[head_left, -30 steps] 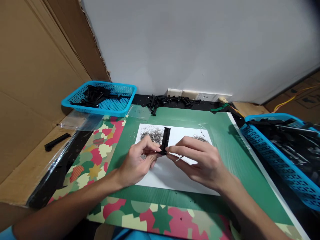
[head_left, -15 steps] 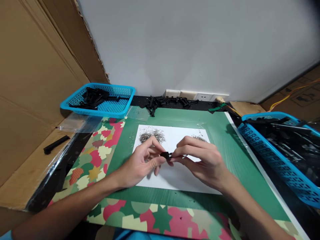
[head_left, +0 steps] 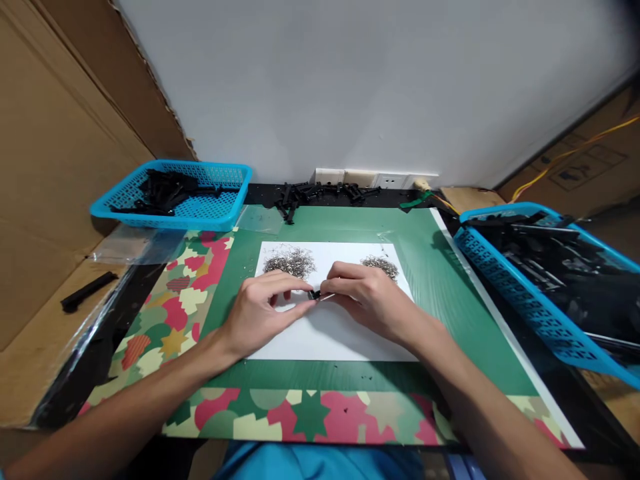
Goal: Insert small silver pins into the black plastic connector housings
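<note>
Over the white sheet [head_left: 330,340], a small black part [head_left: 314,295] is pinched between the thumb and fingers of my left hand [head_left: 267,303]. My right hand [head_left: 367,297] is closed on a thin metal piece [head_left: 327,296], whose tip meets the black part. Small metal pieces form one pile [head_left: 290,261] behind my left hand and another pile [head_left: 380,267] behind my right hand. The fingers partly cover both held things.
A blue basket [head_left: 205,222] of black parts stands at the back left, another blue basket [head_left: 540,310] at the right. Loose black parts [head_left: 295,195] lie along the wall below the sockets [head_left: 391,181]. One long black part [head_left: 89,291] rests on cardboard at the left.
The view has shifted, so the scene sits further left. The black part has turned between my hands, and more of the thin metal piece and the right pile shows.
</note>
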`<state>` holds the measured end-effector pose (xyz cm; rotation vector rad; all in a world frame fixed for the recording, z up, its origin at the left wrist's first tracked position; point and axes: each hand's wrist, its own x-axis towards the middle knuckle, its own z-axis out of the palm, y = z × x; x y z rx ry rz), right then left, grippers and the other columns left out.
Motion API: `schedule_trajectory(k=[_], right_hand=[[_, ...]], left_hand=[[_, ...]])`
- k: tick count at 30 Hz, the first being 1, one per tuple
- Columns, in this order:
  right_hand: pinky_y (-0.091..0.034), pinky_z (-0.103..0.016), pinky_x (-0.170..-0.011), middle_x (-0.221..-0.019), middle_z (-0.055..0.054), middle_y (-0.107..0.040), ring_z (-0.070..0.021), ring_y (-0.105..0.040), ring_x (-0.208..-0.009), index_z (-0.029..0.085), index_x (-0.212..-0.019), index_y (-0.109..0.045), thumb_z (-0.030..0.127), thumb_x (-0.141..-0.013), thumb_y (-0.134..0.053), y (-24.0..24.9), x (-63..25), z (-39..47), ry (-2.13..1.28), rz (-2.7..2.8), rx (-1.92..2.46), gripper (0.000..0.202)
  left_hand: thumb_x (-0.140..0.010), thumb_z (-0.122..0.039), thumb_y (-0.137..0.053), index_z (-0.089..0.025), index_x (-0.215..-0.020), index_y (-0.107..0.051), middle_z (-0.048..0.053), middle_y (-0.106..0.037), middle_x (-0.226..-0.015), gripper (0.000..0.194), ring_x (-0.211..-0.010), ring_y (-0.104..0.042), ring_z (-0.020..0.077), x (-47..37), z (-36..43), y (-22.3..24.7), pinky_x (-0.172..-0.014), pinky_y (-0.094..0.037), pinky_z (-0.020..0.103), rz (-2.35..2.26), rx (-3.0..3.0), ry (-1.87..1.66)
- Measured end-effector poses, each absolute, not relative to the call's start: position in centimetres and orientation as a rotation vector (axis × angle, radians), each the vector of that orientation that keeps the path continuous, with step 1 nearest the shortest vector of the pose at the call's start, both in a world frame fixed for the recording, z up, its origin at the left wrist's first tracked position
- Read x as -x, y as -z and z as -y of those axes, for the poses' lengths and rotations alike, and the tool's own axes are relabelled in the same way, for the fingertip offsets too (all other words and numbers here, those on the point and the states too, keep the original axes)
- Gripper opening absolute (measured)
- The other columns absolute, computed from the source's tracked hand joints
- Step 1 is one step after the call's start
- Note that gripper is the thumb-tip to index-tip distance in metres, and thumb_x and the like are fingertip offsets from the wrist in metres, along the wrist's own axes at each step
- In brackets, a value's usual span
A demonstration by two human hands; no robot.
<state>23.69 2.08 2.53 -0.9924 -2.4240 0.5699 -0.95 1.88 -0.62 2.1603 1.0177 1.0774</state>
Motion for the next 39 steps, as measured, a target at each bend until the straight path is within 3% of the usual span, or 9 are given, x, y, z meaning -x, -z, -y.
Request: schedule_trajectory(k=[3,6,10,17,20,24,29,39], right_hand=[[-0.047,-0.029,-0.074,-0.101,-0.006,-0.069,-0.0161,-0.065,-0.083,0.019,-0.113,-0.075,0.02,-0.106,-0.059,-3.1,-23.8,-2.2,-0.652,2.398,1.096,0.018],[-0.049,-0.033,-0.083,-0.11,-0.008,-0.069,-0.0196,-0.066,-0.094,0.02,-0.128,-0.069,0.022,-0.109,-0.054,-3.6,-23.9,-2.2,-0.671,2.358,1.178,0.024],[-0.051,-0.034,-0.084,-0.109,-0.01,-0.065,-0.0208,-0.064,-0.096,0.018,-0.125,-0.067,0.017,-0.112,-0.041,-3.8,-23.9,-2.0,-0.603,2.38,1.193,0.03],[-0.054,-0.037,-0.082,-0.116,-0.013,-0.065,-0.0243,-0.064,-0.103,0.021,-0.125,-0.07,0.003,-0.104,-0.044,-3.5,-24.2,-1.8,-0.347,2.471,1.137,0.039],[-0.056,-0.038,-0.081,-0.114,-0.011,-0.072,-0.0229,-0.069,-0.097,0.022,-0.115,-0.076,0.009,-0.105,-0.052,-3.3,-23.9,-1.9,-0.297,2.247,1.149,0.029],[-0.063,-0.034,-0.075,-0.094,-0.004,-0.079,-0.0197,-0.075,-0.08,0.022,-0.094,-0.078,0.025,-0.097,-0.074,-3.1,-22.3,-1.5,-0.505,1.86,1.181,0.005],[-0.065,-0.031,-0.065,-0.082,-0.003,-0.079,-0.0183,-0.075,-0.067,0.019,-0.085,-0.076,0.038,-0.088,-0.085,-2.3,-20.3,-1.1,-0.726,1.661,1.233,0.021],[-0.067,-0.033,-0.068,-0.083,-0.004,-0.08,-0.0197,-0.077,-0.07,0.02,-0.088,-0.075,0.039,-0.088,-0.085,-1.7,-19.7,-1.0,-0.764,1.643,1.228,0.022]], left_hand=[[-0.09,-0.026,-0.083,-0.02,-0.104,-0.081,0.005,-0.081,-0.094,0.016,-0.071,-0.062,0.0157,0.9,-1.9,0.8,-0.064,-0.052,0.03,-1.02,-2.219,-1.082],[-0.091,-0.027,-0.081,-0.02,-0.105,-0.08,0.006,-0.081,-0.094,0.016,-0.078,-0.065,0.0183,0.9,-2.0,0.9,-0.067,-0.053,0.031,-1.011,-2.274,-1.056],[-0.092,-0.027,-0.079,-0.02,-0.105,-0.079,0.006,-0.081,-0.096,0.015,-0.083,-0.066,0.0204,1.0,-2.1,1.2,-0.071,-0.055,0.034,-1.022,-2.307,-0.992],[-0.092,-0.027,-0.079,-0.021,-0.106,-0.08,0.007,-0.083,-0.101,0.015,-0.089,-0.071,0.0222,1.0,-1.9,1.5,-0.078,-0.059,0.035,-1.018,-2.323,-1.002],[-0.094,-0.027,-0.077,-0.02,-0.105,-0.08,0.007,-0.083,-0.102,0.014,-0.092,-0.072,0.0226,1.0,-1.8,1.4,-0.08,-0.058,0.035,-0.99,-2.355,-1.002],[-0.096,-0.025,-0.076,-0.019,-0.104,-0.08,0.005,-0.082,-0.099,0.012,-0.091,-0.07,0.022,1.1,-1.6,1.1,-0.081,-0.056,0.034,-1.0,-2.409,-0.966],[-0.099,-0.024,-0.071,-0.018,-0.104,-0.08,0.005,-0.081,-0.098,0.011,-0.089,-0.068,0.0215,1.3,-1.5,0.9,-0.076,-0.054,0.033,-0.967,-2.512,-0.938],[-0.103,-0.024,-0.064,-0.018,-0.101,-0.08,0.005,-0.08,-0.093,0.017,-0.084,-0.066,0.02,1.3,-1.3,1.1,-0.071,-0.053,0.031,-0.965,-2.614,-0.933]])
